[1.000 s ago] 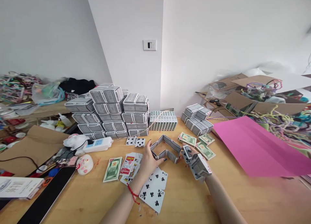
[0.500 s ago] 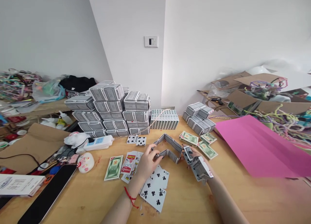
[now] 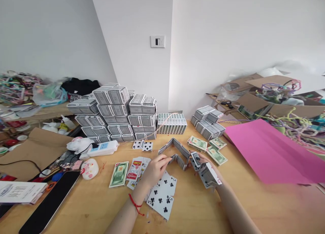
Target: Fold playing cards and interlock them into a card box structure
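A frame of folded playing cards [image 3: 181,148] stands on edge on the wooden table, angled like an open ring. My left hand [image 3: 157,167], with a red string at the wrist, pinches the near-left wall of this frame between thumb and fingers. Beside the frame's right corner is my right hand [image 3: 203,158], its fingers curled around several folded playing cards [image 3: 209,174]; part of that hand is hidden behind them. Under my left wrist lie flat club cards [image 3: 161,195], with a red POKER card [image 3: 134,169] and a green card pack [image 3: 119,174] further left.
Tall stacks of folded-card blocks [image 3: 111,110] stand at the back left, smaller blocks [image 3: 207,121] at the back right. Green packs [image 3: 199,143] lie past my right hand. A pink sheet [image 3: 271,153] covers the right side; a power strip [image 3: 104,148] and black phone-like slab [image 3: 50,202] sit left.
My left hand has slid right along the near side of the card frame, and its fingers have drawn closer together. My right hand stays nearly in place with its cards.
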A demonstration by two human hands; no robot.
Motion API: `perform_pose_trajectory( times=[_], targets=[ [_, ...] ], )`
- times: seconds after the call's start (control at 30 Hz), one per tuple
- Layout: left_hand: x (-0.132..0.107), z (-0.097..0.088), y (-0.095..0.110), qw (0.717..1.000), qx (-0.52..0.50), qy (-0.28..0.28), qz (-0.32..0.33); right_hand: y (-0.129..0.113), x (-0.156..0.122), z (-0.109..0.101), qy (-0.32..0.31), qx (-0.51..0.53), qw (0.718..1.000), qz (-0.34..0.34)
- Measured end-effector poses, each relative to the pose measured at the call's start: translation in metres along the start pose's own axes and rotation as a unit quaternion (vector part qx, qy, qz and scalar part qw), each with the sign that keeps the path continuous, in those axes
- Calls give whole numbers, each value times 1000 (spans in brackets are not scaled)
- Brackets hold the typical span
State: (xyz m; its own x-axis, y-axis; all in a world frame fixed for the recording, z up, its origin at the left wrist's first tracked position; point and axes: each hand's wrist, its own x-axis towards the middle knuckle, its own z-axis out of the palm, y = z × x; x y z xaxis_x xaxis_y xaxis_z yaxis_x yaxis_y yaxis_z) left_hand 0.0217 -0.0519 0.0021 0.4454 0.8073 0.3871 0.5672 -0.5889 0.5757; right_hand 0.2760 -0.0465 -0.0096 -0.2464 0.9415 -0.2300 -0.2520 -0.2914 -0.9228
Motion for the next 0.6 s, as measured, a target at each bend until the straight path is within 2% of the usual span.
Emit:
perform_pose_trajectory(
  times=[0.2,0.37,0.6],
  targets=[
    [1,-11,-4,998,19,-58,20,-2,-1,3,8,-10,1000,1],
    [19,-22,-3,987,101,-122,21,-3,-3,5,-2,7,1000,-4],
    [61,-38,16,915,266,-288,93,-5,-5,8,-9,5,1000,-9]
  ],
)
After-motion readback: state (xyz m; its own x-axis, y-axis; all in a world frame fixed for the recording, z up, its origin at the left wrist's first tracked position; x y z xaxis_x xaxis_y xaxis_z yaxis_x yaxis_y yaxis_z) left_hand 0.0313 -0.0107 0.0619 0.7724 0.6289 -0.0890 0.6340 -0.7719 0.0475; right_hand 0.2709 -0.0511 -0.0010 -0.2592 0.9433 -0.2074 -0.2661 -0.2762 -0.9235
